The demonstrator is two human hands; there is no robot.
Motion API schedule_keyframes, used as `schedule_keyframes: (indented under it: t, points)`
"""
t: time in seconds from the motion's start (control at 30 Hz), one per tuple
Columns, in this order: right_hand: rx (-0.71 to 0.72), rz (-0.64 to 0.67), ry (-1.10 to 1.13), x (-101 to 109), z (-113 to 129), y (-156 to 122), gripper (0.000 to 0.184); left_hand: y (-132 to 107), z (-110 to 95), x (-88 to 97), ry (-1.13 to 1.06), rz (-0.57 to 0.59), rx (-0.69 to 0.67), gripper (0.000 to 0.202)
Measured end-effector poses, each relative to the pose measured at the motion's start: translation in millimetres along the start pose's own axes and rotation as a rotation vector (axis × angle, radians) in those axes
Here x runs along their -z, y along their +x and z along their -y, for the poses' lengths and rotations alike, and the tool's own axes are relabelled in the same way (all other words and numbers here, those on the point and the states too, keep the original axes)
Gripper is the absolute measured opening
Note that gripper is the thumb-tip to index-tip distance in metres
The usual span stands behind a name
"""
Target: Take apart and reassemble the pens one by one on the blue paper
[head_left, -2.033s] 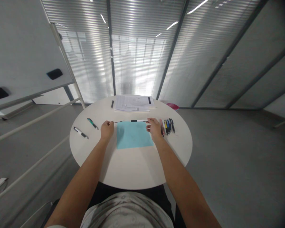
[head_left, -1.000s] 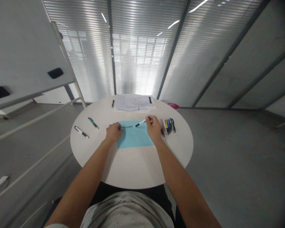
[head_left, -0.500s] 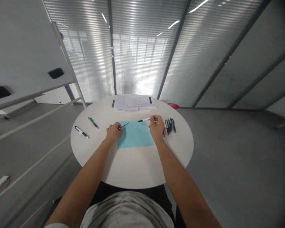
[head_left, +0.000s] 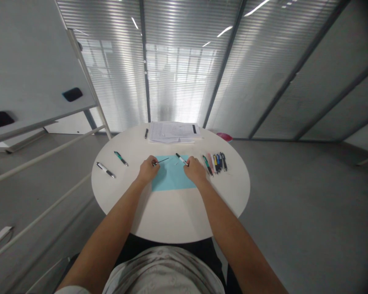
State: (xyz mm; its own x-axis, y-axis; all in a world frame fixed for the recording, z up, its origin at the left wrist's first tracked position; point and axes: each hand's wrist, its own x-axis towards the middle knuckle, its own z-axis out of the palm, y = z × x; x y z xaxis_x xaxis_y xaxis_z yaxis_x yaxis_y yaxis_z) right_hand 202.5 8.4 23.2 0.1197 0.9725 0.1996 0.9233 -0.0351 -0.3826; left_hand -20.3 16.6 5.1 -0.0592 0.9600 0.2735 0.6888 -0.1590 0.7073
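My left hand (head_left: pixel 148 169) is closed in a pinch on a thin dark pen refill (head_left: pixel 163 161), its tip pointing right and away from me. My right hand (head_left: pixel 196 170) is closed on a white pen barrel with a black end (head_left: pixel 182 159), the black end slanting up to the left. Both hands are over a light blue sheet (head_left: pixel 173 181) on the round white table. A small pale piece lies on the sheet between them, too small to name.
Right of my right hand lies a row of several pens (head_left: pixel 217 162). A green pen (head_left: pixel 120 158) and a white pen (head_left: pixel 106 170) are on the left. Stacked papers (head_left: pixel 173 131) and a short dark item (head_left: pixel 146 133) sit at the table's far side.
My right hand has moved left over the blue sheet with the pen barrel, which now tilts more steeply. The green pen in the right row has come into view. My left hand has barely shifted.
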Motion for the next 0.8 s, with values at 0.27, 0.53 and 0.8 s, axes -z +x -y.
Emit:
schedule_keyframes:
  t: [0.27,0.53,0.8]
  points:
    - [0.232,-0.122,0.036,1.7,6.6,-4.9,0.034,-1.2,-8.2,-2.3,-0.376,0.06,-0.032,0.012]
    - [0.523,-0.032,0.073,0.9,12.4,-7.0,0.025,-1.7,-16.1,0.0,-0.592,0.105,0.053,0.02]
    - [0.475,-0.021,0.113,-5.2,7.3,-2.6,0.022,-2.0,-21.4,6.1,-0.639,0.055,0.102,0.022]
